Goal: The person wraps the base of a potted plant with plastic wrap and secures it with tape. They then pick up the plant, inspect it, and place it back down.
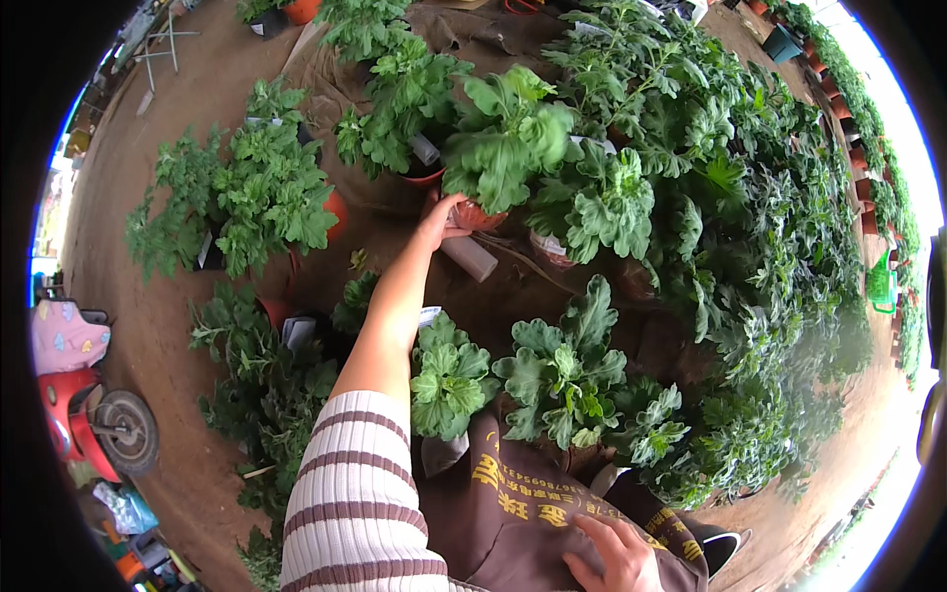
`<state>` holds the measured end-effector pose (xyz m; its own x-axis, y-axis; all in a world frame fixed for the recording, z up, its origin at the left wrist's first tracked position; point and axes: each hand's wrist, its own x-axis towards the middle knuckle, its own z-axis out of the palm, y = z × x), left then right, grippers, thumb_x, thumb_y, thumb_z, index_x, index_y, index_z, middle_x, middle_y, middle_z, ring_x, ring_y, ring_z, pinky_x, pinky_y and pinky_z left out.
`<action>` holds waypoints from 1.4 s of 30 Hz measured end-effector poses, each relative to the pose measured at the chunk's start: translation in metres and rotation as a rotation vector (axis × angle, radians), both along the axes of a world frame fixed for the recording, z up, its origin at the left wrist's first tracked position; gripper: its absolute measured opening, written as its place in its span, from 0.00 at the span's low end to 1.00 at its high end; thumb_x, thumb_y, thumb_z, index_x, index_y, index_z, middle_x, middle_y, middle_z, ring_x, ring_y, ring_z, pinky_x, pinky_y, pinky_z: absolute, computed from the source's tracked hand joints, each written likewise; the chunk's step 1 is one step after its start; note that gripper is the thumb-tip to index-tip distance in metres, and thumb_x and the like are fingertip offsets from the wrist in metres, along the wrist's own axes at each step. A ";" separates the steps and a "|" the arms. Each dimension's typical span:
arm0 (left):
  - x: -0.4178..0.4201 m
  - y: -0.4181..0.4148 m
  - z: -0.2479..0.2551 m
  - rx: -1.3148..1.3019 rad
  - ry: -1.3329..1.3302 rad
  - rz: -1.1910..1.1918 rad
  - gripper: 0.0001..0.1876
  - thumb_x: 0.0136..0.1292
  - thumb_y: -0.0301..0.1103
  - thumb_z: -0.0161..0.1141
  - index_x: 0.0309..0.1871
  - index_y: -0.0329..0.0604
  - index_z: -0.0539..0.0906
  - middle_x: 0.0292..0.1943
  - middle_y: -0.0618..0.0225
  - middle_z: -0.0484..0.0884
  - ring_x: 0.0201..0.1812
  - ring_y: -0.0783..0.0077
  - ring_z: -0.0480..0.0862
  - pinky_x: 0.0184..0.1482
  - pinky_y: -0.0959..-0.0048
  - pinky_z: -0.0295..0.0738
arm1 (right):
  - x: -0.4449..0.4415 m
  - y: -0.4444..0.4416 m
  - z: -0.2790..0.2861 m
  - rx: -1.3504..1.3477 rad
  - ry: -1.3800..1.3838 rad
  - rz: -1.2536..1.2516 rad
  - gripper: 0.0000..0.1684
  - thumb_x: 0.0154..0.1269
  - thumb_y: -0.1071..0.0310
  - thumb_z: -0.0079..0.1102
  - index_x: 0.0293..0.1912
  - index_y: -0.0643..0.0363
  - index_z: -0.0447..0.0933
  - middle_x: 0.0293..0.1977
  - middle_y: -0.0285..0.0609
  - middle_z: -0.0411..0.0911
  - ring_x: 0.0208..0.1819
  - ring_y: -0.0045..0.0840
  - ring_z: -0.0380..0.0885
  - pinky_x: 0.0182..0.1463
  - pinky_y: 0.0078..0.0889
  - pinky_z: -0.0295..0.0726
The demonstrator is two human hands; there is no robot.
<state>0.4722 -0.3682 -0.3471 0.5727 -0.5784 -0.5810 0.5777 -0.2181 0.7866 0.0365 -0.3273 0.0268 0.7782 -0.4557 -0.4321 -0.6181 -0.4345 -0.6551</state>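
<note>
My left arm reaches forward, and my left hand (439,220) grips the side of an orange plant pot (477,216) that seems wrapped in clear plastic. Its leafy green plant (510,140) looks like a chrysanthemum and is partly blurred. Just below that hand, a pale translucent tube (470,258) lies on the ground. Close behind the hand shows the rim of another orange pot (424,179). My right hand (618,559) rests with fingers apart on a brown apron (510,540) that bears yellow writing. Leafy potted plants (562,374) stand between me and the held pot.
Dense potted plants (769,192) fill the right side. More potted plants (266,192) stand on the left, on bare soil (177,318). A red scooter (81,414) is at the far left. A green watering can (882,283) stands at the far right near rows of pots.
</note>
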 end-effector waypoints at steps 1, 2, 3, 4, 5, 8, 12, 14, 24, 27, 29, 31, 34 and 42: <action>-0.001 -0.002 0.008 0.014 -0.017 -0.005 0.28 0.56 0.48 0.58 0.58 0.49 0.65 0.46 0.61 0.78 0.41 0.56 0.82 0.42 0.51 0.80 | 0.003 -0.001 0.000 -0.018 -0.015 0.006 0.25 0.51 0.71 0.64 0.51 0.60 0.72 0.44 0.49 0.75 0.43 0.42 0.76 0.47 0.38 0.77; -0.003 -0.003 0.014 0.028 -0.034 -0.010 0.28 0.56 0.49 0.58 0.57 0.49 0.66 0.46 0.62 0.78 0.41 0.56 0.82 0.42 0.51 0.80 | 0.006 -0.003 0.000 -0.035 -0.029 0.013 0.25 0.51 0.71 0.63 0.51 0.60 0.72 0.44 0.49 0.75 0.43 0.42 0.76 0.46 0.38 0.77; -0.001 -0.004 0.017 0.037 -0.053 -0.009 0.27 0.56 0.49 0.58 0.56 0.49 0.66 0.46 0.63 0.78 0.41 0.57 0.81 0.41 0.52 0.80 | 0.008 -0.004 -0.001 -0.057 -0.047 0.025 0.24 0.51 0.72 0.63 0.51 0.61 0.72 0.44 0.49 0.75 0.42 0.42 0.76 0.46 0.38 0.77; 0.018 0.006 -0.011 0.033 0.016 -0.057 0.32 0.52 0.50 0.62 0.59 0.54 0.64 0.50 0.65 0.74 0.49 0.61 0.77 0.42 0.56 0.80 | 0.007 -0.004 -0.003 -0.042 -0.031 0.023 0.24 0.51 0.72 0.63 0.51 0.61 0.72 0.44 0.49 0.75 0.42 0.42 0.76 0.45 0.37 0.78; 0.026 0.010 -0.027 0.066 0.005 -0.106 0.31 0.53 0.51 0.61 0.59 0.54 0.65 0.49 0.65 0.75 0.49 0.62 0.77 0.42 0.57 0.80 | 0.005 -0.004 -0.007 -0.030 -0.006 0.010 0.24 0.51 0.73 0.63 0.51 0.61 0.72 0.44 0.49 0.75 0.42 0.42 0.76 0.45 0.37 0.78; 0.028 0.025 -0.031 0.256 -0.128 -0.200 0.29 0.57 0.59 0.55 0.56 0.53 0.71 0.45 0.65 0.78 0.46 0.68 0.79 0.43 0.60 0.79 | 0.002 -0.003 -0.010 -0.015 0.012 -0.020 0.23 0.52 0.74 0.62 0.50 0.61 0.73 0.44 0.49 0.75 0.42 0.42 0.77 0.44 0.36 0.78; 0.037 0.060 -0.026 0.247 -0.124 -0.074 0.26 0.60 0.56 0.53 0.55 0.51 0.72 0.46 0.65 0.78 0.45 0.67 0.79 0.44 0.59 0.79 | 0.007 0.000 -0.002 -0.038 -0.028 -0.006 0.22 0.52 0.74 0.62 0.50 0.61 0.73 0.45 0.50 0.75 0.43 0.43 0.76 0.44 0.37 0.78; 0.050 0.073 -0.032 0.098 -0.013 0.055 0.25 0.61 0.54 0.52 0.55 0.50 0.72 0.47 0.65 0.78 0.45 0.66 0.79 0.45 0.59 0.79 | 0.010 0.001 -0.002 -0.017 -0.046 -0.001 0.22 0.52 0.74 0.62 0.50 0.61 0.73 0.44 0.50 0.75 0.43 0.43 0.76 0.45 0.37 0.78; 0.049 0.032 0.008 -0.171 0.079 0.267 0.31 0.64 0.57 0.45 0.57 0.38 0.70 0.50 0.55 0.77 0.50 0.57 0.78 0.57 0.58 0.70 | 0.010 0.003 -0.005 -0.012 -0.009 0.027 0.23 0.53 0.73 0.60 0.51 0.60 0.72 0.44 0.50 0.75 0.44 0.43 0.75 0.46 0.38 0.77; 0.068 0.019 0.012 -0.446 0.156 0.306 0.29 0.65 0.52 0.44 0.59 0.38 0.69 0.51 0.54 0.75 0.50 0.55 0.77 0.57 0.55 0.69 | 0.012 0.000 -0.004 0.001 0.003 0.024 0.23 0.53 0.73 0.61 0.51 0.59 0.72 0.44 0.50 0.75 0.44 0.43 0.75 0.45 0.38 0.77; 0.074 0.008 0.016 -0.381 0.164 0.364 0.28 0.64 0.50 0.43 0.59 0.38 0.68 0.51 0.54 0.75 0.50 0.55 0.77 0.56 0.54 0.69 | 0.013 -0.001 -0.005 0.001 0.014 0.019 0.23 0.53 0.73 0.61 0.51 0.59 0.72 0.44 0.50 0.75 0.44 0.43 0.75 0.45 0.37 0.77; 0.080 0.000 0.018 -0.321 0.160 0.414 0.26 0.64 0.48 0.43 0.59 0.38 0.68 0.51 0.54 0.74 0.50 0.54 0.77 0.56 0.53 0.70 | 0.015 -0.004 -0.006 -0.012 0.010 0.018 0.23 0.53 0.73 0.61 0.51 0.59 0.72 0.44 0.50 0.75 0.43 0.43 0.75 0.45 0.37 0.77; 0.086 -0.008 0.019 -0.253 0.154 0.470 0.25 0.64 0.44 0.42 0.59 0.38 0.67 0.52 0.54 0.73 0.50 0.52 0.76 0.54 0.52 0.71 | 0.015 -0.006 -0.009 -0.027 -0.001 0.018 0.23 0.53 0.73 0.61 0.51 0.59 0.72 0.44 0.50 0.75 0.43 0.43 0.75 0.45 0.37 0.77; 0.095 -0.020 0.015 -0.125 0.138 0.605 0.22 0.63 0.35 0.40 0.59 0.38 0.66 0.53 0.53 0.71 0.50 0.49 0.75 0.51 0.48 0.73 | 0.022 -0.014 -0.012 -0.019 -0.008 0.013 0.22 0.53 0.72 0.61 0.51 0.59 0.72 0.43 0.50 0.75 0.43 0.43 0.76 0.44 0.37 0.77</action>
<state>0.5670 -0.3880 -0.3323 0.7441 -0.2440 -0.6219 0.6681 0.2682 0.6941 0.0580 -0.3412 0.0153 0.7875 -0.4536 -0.4173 -0.6072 -0.4545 -0.6518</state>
